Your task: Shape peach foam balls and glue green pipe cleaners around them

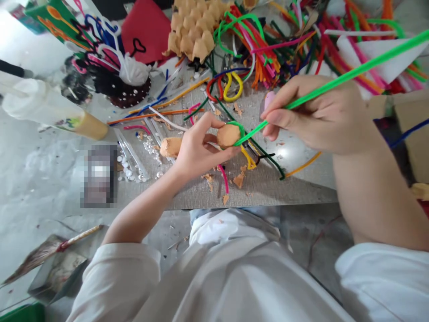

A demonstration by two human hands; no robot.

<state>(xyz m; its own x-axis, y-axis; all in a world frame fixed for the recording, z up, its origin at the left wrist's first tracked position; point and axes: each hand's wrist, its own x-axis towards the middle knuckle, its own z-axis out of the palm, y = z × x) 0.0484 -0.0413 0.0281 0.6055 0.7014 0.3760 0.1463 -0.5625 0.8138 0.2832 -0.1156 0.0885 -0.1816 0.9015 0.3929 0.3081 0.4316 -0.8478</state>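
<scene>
"What's nearest on my feed?"

"A white long-sleeved top (231, 286) fills the near edge. Beyond it lies a speckled grey surface (254, 190)."

"And the left hand (201, 147)?"

"Mostly closed. Its thumb and fingers pinch an orange foam piece (228, 135) above the near side of the surface, with a green loop (236, 126) around it. A second orange lump (170, 146) shows just left of the hand. I can't tell whether it's joined to the first."

"Right hand (315, 116)?"

"Closed to a pencil-style pinch on a long bright green pipe cleaner (348, 76), which slants from far right down to the foam. I can't tell whether it and the loop are one length. A pink piece (270, 100) sits just left of the fingers."

"Around them?"

"Orange crumbs (238, 180) and white beads (134, 167) lie on the surface. Farther off are a tan egg tray (191, 31) and a tangle of colored pipe cleaners (268, 49). A broom (50, 250) lies on the floor, near left."
</scene>
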